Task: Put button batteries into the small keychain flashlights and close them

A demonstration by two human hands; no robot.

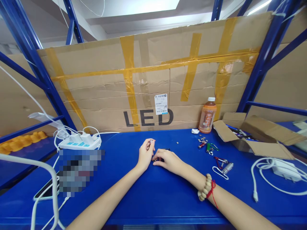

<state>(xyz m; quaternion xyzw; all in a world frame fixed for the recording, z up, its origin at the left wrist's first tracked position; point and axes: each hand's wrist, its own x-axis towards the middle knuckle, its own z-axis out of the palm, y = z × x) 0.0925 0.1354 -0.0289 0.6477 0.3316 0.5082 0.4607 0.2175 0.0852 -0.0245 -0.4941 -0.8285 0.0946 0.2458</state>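
Note:
My left hand [144,156] is closed near the middle of the blue table, its thumb and fingers pinched around a small item too tiny to name. Close beside it, my right hand [169,160] reaches in palm-down, fingers bent together at the tabletop; what they hold, if anything, is mostly hidden. A thin dark piece [166,149] lies just behind the right hand. One small round metal disc [177,142] rests farther back. To the right are several carabiner keychains, among them a green one [208,148], a red one [220,162] and a silver one [221,172].
An orange drink bottle [207,116] stands at the back right, near an open cardboard box [247,145] of small parts. A white charger [286,170] with a coiled cable lies at right. On the left are a power strip [80,143] and a phone [45,190] among cables.

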